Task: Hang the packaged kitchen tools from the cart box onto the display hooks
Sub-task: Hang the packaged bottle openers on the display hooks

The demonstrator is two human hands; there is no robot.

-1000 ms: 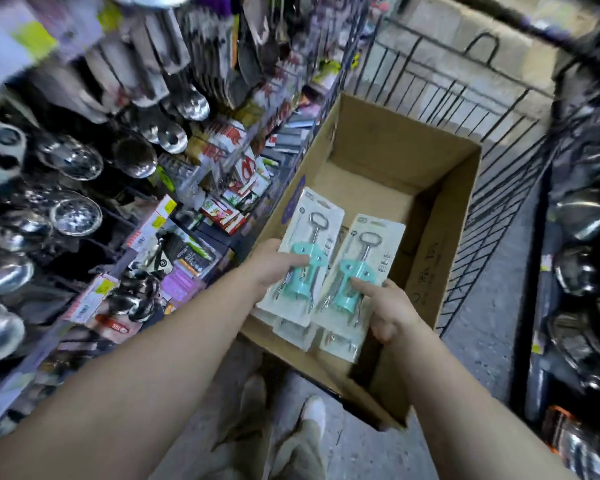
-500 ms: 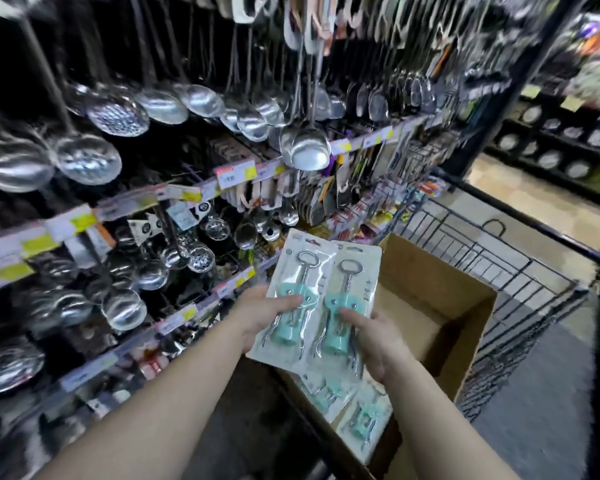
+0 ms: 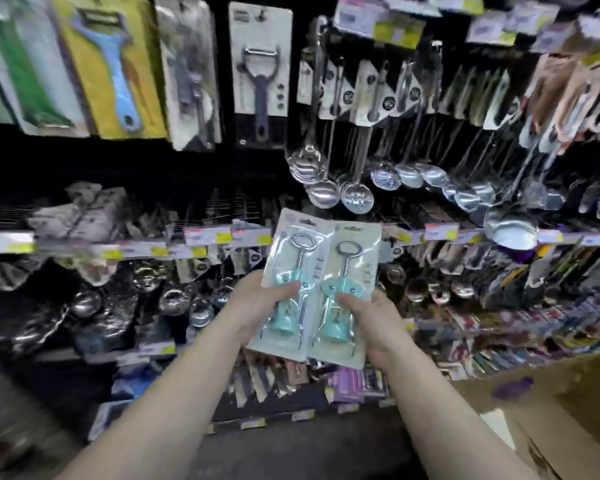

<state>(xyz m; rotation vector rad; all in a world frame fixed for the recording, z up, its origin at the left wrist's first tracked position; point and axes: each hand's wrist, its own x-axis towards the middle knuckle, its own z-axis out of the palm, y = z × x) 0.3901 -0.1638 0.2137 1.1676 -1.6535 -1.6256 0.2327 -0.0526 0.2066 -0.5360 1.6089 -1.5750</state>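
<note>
Hands grip the goods: my left hand (image 3: 257, 303) pinches one corkscrew pack (image 3: 290, 282), my right hand (image 3: 374, 320) the other pack (image 3: 343, 292), side by side before the display shelf (image 3: 222, 237). Light, stiff, slick cards; hold low, leaving the top hang-holes free.

Pretty smeary on my feed: heavy motion blur left of my hands, wide-angle bending at the edges, glare on the ladles (image 3: 355, 199) above them, dark shelf gaps.

Both forearms extended, left hand (image 3: 257, 306) and right hand (image 3: 378, 323) gripping, thumbs up
</note>
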